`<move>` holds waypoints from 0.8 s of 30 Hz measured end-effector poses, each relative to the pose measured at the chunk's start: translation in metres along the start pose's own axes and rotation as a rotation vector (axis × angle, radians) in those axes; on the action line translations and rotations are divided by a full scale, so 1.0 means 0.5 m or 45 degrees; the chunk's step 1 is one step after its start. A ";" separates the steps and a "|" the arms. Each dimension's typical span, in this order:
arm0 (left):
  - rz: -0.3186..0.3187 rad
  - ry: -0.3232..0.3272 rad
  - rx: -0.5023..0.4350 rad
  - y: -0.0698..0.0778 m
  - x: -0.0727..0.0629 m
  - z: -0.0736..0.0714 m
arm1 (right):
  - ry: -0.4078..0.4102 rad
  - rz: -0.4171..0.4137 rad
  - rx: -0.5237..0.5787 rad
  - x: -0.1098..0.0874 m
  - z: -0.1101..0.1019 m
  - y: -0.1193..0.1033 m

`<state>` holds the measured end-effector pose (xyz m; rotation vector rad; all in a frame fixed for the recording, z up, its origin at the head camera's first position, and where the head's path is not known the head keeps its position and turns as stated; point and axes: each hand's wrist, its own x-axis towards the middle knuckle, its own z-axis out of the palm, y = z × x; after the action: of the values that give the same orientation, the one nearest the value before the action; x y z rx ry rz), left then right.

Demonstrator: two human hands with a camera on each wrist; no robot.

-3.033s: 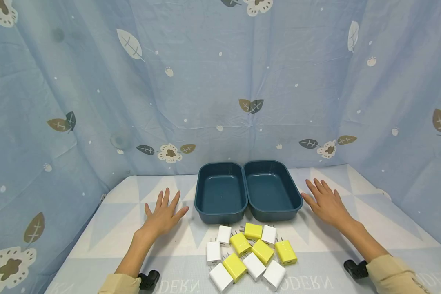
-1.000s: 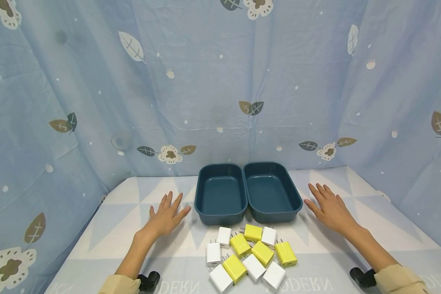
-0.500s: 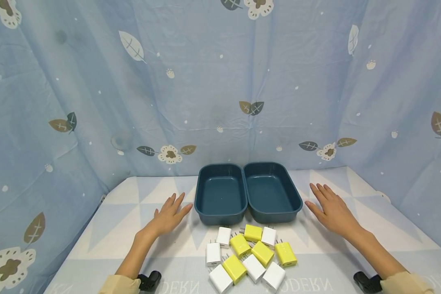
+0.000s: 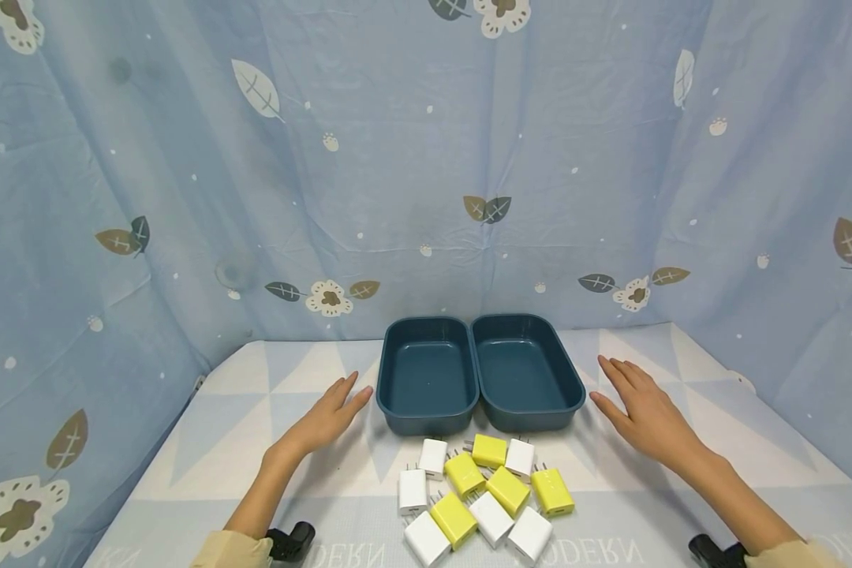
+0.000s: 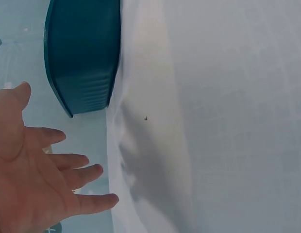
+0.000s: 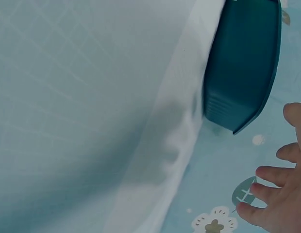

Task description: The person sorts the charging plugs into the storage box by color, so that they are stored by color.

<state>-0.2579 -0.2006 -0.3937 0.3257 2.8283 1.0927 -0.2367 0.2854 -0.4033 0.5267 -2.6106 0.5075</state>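
My left hand (image 4: 326, 418) hovers over the table to the left of the left blue bin (image 4: 427, 424), fingers extended and holding nothing. On the other side, my right hand (image 4: 642, 414) is held beside the right blue bin (image 4: 536, 420), also with straight fingers and nothing in it. Both bins stand side by side with nothing inside. In front of them lie several white chargers (image 4: 412, 491) and several yellow chargers (image 4: 454, 519), mixed in one cluster with metal prongs showing. The left wrist view shows the left palm (image 5: 34, 179) apart from the bin; the right wrist view shows the right fingers (image 6: 269, 175) likewise apart.
A patterned cloth (image 4: 227, 450) covers the table. Behind and at both sides hangs a blue curtain (image 4: 397, 158) with leaves and flowers, close to the bins' far rims. A black wrist strap mount (image 4: 293, 541) sits under the left forearm.
Over three seconds the left hand has shifted slightly right and turned, its spread fingers coming closer together. The right hand has moved slightly right and rotated a little. Bins and chargers stay put.
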 end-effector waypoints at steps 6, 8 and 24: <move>-0.002 0.023 -0.071 -0.003 0.007 0.002 | 0.028 -0.016 0.018 -0.008 -0.006 -0.015; -0.008 0.033 -0.086 -0.004 0.008 0.003 | 0.034 -0.020 0.025 -0.010 -0.009 -0.019; -0.079 0.084 -0.258 0.010 0.012 0.009 | 0.075 -0.040 0.050 -0.027 -0.027 -0.057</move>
<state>-0.2621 -0.1928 -0.3938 0.1874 2.7301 1.3855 -0.2086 0.2705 -0.3907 0.5561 -2.5369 0.5572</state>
